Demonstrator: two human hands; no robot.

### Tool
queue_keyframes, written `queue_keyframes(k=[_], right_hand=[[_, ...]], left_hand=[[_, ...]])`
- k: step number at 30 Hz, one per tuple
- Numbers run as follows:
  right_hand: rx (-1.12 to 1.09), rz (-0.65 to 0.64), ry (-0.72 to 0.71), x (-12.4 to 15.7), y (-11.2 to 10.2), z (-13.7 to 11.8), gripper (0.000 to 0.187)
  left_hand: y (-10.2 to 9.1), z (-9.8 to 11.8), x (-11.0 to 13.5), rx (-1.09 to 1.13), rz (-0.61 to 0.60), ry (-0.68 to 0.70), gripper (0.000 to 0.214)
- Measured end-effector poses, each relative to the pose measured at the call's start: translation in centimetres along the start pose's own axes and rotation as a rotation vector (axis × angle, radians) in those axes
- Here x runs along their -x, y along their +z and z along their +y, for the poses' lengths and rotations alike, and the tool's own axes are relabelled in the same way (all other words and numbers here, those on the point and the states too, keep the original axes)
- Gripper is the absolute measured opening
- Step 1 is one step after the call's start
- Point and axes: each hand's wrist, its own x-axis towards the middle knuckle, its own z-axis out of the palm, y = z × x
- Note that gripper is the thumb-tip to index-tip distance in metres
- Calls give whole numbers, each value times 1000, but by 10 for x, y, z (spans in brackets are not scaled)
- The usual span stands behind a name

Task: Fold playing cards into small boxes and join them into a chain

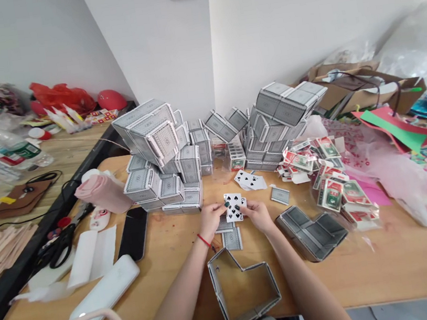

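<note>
Between my two hands are playing cards (233,207), face up, the front one a seven of spades with another partly behind it. My left hand (213,220) pinches their left edge, and my right hand (258,216) pinches the right side. Under and just below them lie face-down cards (231,240) on the table. Closer to my body stands an open, angular frame built of cards (275,280). Right of my right forearm sits a similar heart-like card shape (311,232). Beyond my hands, several loose cards (250,180) lie fanned, mostly face up, and a small face-down stack (280,195) lies nearby.
Folded-card structures (154,136) rise at the back left, with another pile (285,105) at the back right. Opened card boxes (331,191) heap on the right. At left are a phone (133,234), a pink cup (103,192), scissors (65,239) and a white device (105,294) with a cable.
</note>
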Motion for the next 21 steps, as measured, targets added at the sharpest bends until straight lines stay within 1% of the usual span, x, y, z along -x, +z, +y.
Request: queue_keyframes(k=[5, 9, 11, 14, 17, 21], right_hand=[[-20, -17, 4, 0, 2, -2, 27], [-44, -43, -2, 0, 5, -4, 30], [-52, -58, -5, 0, 7, -5, 33], [-17, -75, 2, 0, 10, -4, 37], [35, -58, -2, 0, 13, -3, 40], [43, -28, -9, 2, 16, -4, 38]], left_hand=[[3, -5, -1, -134, 38, 101, 24], [9, -8, 2, -298, 153, 208, 22], [11, -8, 4, -369, 186, 254, 22], [11, -8, 5, -451, 204, 294, 21], [11, -8, 4, -496, 202, 315, 21], [10, -9, 0, -540, 198, 334, 25]])
